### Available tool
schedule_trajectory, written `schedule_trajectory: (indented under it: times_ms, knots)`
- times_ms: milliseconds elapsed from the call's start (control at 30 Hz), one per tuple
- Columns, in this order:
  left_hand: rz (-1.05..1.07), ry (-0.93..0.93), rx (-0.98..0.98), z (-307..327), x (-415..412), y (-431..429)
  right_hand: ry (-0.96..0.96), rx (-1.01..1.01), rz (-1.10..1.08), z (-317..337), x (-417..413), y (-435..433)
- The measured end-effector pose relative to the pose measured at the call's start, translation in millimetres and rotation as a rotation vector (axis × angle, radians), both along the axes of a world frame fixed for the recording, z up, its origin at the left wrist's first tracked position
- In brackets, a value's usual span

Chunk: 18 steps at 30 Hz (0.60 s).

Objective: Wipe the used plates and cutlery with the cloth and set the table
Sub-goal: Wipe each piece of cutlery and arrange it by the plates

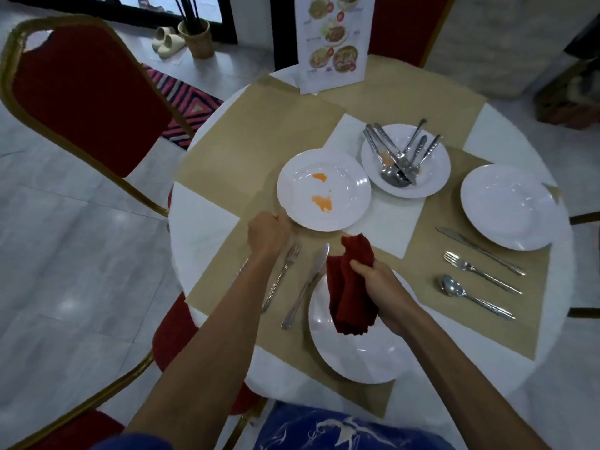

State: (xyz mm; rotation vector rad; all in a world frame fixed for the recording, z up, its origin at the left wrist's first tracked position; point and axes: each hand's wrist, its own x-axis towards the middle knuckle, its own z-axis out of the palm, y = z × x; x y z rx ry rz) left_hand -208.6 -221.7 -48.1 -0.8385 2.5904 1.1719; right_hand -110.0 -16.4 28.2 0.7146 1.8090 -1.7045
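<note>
A white plate with orange smears [337, 177] lies mid-table; my left hand [268, 233] grips its near-left rim. My right hand [378, 292] holds a bunched dark red cloth [350, 287] over a clean white plate [357, 352] at the near edge. A fork [282, 274] and a knife [308, 284] lie left of that plate. Farther back, a plate [435, 177] carries a pile of used cutlery [397, 157]. On the right sits another clean plate [508, 206] with a knife [480, 250], fork [480, 272] and spoon [470, 297] beside it.
The round white table [201, 216] bears tan placemats [256, 138]. A menu card [334, 43] stands at the far edge. Red chairs with gold frames stand at the left [87, 92], behind the menu [406, 27] and near my left arm [168, 332].
</note>
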Motion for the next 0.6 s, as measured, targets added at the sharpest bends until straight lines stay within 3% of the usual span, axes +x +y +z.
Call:
schedule_trajectory:
  times_ms: [267,533,600]
  knots:
    - [0.151,-0.083,0.226,-7,-36,28,0.019,-0.042,-0.117,17,26,62]
    - [0.301,0.099,0.63,13,-24,36,0.097,-0.063,-0.405,13,22,101]
    - [0.336,0.128,0.639,26,-16,32,0.164,-0.017,-0.437,24,15,103]
